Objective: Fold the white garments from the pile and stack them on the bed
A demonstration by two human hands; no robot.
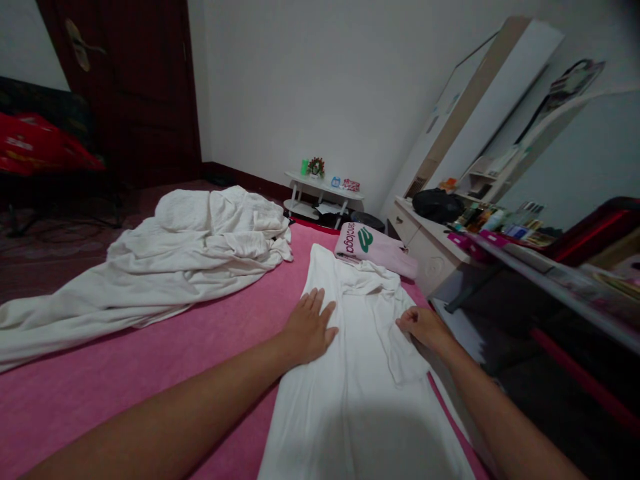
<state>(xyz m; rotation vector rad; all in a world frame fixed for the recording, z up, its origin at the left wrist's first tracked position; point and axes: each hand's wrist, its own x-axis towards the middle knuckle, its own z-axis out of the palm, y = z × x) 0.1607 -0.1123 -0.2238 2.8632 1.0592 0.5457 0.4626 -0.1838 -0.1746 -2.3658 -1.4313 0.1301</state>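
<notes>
A long white shirt (370, 353) lies spread over the pink bed cover (225, 320), with what looks like a sleeve folded inward across its right part. My left hand (311, 328) rests flat on the shirt's left side, its fingers stretched out. At the opposite edge, the fingers of my right hand (425, 328) are pinched together on the white cloth. Just beyond the shirt is a folded pink garment (373, 247) with dark lettering and a green print.
Bunched white clothing (200, 240) covers the bed's far left. A small white side table (325, 184) stands by the wall. To the right are a dresser (425, 243) with bottles and a cluttered table (560, 283). A red bag (45, 147) sits left, near the door (125, 87).
</notes>
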